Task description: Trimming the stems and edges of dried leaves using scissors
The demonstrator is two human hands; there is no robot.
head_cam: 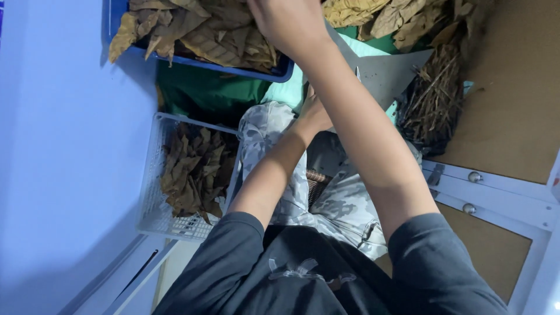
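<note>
What you cannot see

Your right hand (289,23) is cut at the top edge, fingers out of frame; your left hand (315,114) hides behind the right forearm, so its grip stays unclear.

White mesh basket (153,198) at left, near side, filled with dry brown leaves (192,169). Bundle of dry stems (434,96) at far right, beside a grey flat sheet (388,73). Green cloth (204,93) lies between.

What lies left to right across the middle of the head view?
White mesh plastic basket of dry brown leaves → left hand → grey flat sheet → dark bundle of dry stems → brown board.
</note>
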